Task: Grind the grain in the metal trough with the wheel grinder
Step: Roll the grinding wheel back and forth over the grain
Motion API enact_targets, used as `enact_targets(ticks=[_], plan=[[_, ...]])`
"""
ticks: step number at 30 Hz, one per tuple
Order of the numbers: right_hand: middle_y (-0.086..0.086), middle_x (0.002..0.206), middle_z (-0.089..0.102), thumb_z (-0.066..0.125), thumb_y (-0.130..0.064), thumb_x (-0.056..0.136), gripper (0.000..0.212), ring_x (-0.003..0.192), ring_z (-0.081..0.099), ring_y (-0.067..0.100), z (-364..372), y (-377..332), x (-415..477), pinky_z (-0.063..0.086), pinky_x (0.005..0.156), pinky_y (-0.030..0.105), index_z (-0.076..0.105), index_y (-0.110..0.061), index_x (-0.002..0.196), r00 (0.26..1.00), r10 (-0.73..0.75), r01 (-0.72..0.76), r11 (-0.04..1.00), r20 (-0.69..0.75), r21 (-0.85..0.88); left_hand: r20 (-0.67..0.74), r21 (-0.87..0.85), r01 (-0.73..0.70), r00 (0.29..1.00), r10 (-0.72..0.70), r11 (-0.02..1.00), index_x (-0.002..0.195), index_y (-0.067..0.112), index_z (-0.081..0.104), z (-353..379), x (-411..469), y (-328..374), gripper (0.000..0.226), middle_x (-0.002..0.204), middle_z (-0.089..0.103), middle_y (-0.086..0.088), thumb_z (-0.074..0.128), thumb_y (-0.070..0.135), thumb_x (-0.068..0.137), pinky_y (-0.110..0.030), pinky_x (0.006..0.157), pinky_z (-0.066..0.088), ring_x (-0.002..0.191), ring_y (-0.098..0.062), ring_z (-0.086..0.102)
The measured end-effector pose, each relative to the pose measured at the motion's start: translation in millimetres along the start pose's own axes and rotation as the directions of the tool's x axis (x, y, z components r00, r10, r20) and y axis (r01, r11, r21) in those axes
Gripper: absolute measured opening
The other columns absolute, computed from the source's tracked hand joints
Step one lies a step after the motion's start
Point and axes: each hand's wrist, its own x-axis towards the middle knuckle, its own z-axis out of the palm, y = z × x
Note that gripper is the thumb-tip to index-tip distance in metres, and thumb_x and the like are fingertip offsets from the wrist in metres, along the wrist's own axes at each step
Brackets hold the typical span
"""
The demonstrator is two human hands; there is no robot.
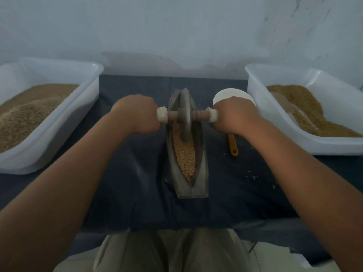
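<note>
Viewpoint: looking down from the person's head at both bare forearms reaching forward over a dark blue cloth [121,189].
Trough: a long, narrow, boat-shaped metal trough [198,185] lies in the middle of the cloth, running from near to far.
Grain: pale tan grain [186,154] fills the near half of the trough's groove; a few loose grains lie scattered on the cloth to the right.
Wheel grinder: a grey disc on a wooden axle, the wheel grinder [185,114], stands upright in the groove toward the trough's far end, its lower edge in the grain.
Left hand: the left hand [137,114] is clenched around the axle's left end, where a white wrapping shows.
Right hand: the right hand [235,114] is clenched around the axle's right end, also wrapped in white.
Left tub: a white plastic tub [64,122] at the left holds brownish grain.
Right tub: another white tub [275,118] at the right holds similar grain.
Small items: a white round dish [224,95] sits just beyond the right hand; an orange handle [233,146] pokes out beneath that wrist.
</note>
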Motion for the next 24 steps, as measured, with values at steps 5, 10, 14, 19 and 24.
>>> enact_targets(ticks=[5,10,14,19,24], plan=[[-0.009,0.067,0.064,0.057,-0.058,0.079,0.028,0.062,0.060,0.006,-13.9,11.8,-68.0,0.041,0.051,0.028,0.062,-0.031,0.075,0.973,-0.163,0.145,0.982,0.164,0.118,-0.071,0.019,-0.092,0.993,0.093,0.996,0.059,0.025,0.051,18.0,-64.4,-4.1,0.028,0.054,0.052,0.010,0.057,0.048,0.073,-0.024,0.046,0.031,0.049,-0.009,0.049],[-0.005,0.067,0.063,0.058,-0.052,0.093,0.035,0.064,0.060,0.014,-5.5,-1.7,-29.9,0.048,0.058,0.033,0.063,-0.027,0.070,0.995,-0.052,0.050,0.998,0.086,0.026,-0.141,0.040,0.022,0.990,-0.016,0.999,0.061,0.023,0.054,17.4,-27.8,-1.5,0.029,0.061,0.057,0.006,0.058,0.047,0.077,-0.028,0.052,0.044,0.054,-0.018,0.055],[0.000,0.064,0.060,0.054,-0.048,0.100,0.043,0.061,0.059,0.018,0.1,-7.0,12.9,0.040,0.054,0.030,0.061,-0.022,0.066,0.996,0.065,-0.066,0.998,-0.068,-0.014,-0.045,-0.015,0.071,0.996,-0.072,0.997,0.073,0.021,0.061,3.7,12.4,-4.9,0.027,0.076,0.064,0.000,0.059,0.047,0.079,-0.039,0.068,0.056,0.069,-0.025,0.062],[-0.003,0.069,0.064,0.064,-0.047,0.093,0.030,0.064,0.061,0.014,-10.6,-1.0,-20.3,0.046,0.057,0.031,0.064,-0.025,0.072,0.992,-0.042,0.038,0.999,0.122,0.039,0.008,-0.046,-0.006,1.000,0.006,0.999,0.066,0.023,0.056,6.5,-23.1,-3.0,0.024,0.068,0.060,0.006,0.058,0.046,0.074,-0.035,0.064,0.054,0.065,-0.020,0.061],[-0.004,0.066,0.067,0.062,-0.051,0.077,0.025,0.062,0.065,0.012,-20.0,7.3,-71.2,0.052,0.056,0.035,0.066,-0.027,0.071,0.911,-0.131,0.037,0.970,0.391,0.239,-0.136,0.012,-0.153,0.979,0.153,0.988,0.058,0.031,0.052,15.8,-58.5,-7.2,0.027,0.050,0.049,0.013,0.048,0.055,0.068,-0.021,0.045,0.029,0.046,-0.004,0.046]])
